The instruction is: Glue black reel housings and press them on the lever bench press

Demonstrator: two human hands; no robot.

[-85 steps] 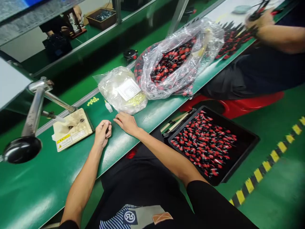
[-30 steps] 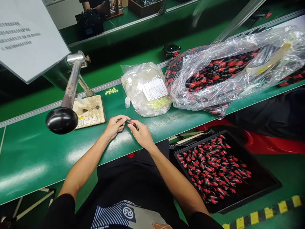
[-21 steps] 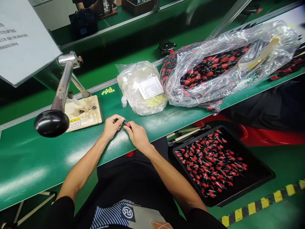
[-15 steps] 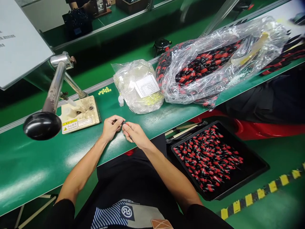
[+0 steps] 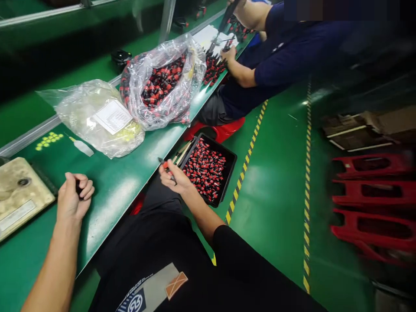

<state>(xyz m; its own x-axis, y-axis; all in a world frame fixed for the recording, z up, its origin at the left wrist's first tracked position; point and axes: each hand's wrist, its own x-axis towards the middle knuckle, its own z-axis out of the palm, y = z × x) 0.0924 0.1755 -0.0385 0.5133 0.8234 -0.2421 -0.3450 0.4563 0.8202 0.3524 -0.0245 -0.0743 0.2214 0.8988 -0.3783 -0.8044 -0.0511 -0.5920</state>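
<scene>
My right hand (image 5: 175, 178) is closed around a small black-and-red part (image 5: 164, 164), whose dark tip sticks out past the fingers. It is just off the bench edge, beside a black tray (image 5: 231, 167) filled with similar black-and-red pieces. Over the green bench (image 5: 113, 182), my left hand (image 5: 75, 195) is curled, with something dark partly showing between its fingers; I cannot make out what. To the left of that hand lies the cream base plate (image 5: 27, 190) of a bench device. A small white bottle with a yellow tip (image 5: 82, 147) rests beyond it.
Yellow discs (image 5: 48, 141) lie near a clear labelled bag (image 5: 87, 104). Behind stands an open plastic bag (image 5: 136, 112) of black-and-red parts. A co-worker (image 5: 279, 60) sits farther along the bench. Red stools (image 5: 373, 190) stand at right, past striped floor tape (image 5: 250, 160).
The view has swung right. My hands have come apart: the right one has moved over to the tray with the part, while the left stays over the bench. The co-worker has come into view.
</scene>
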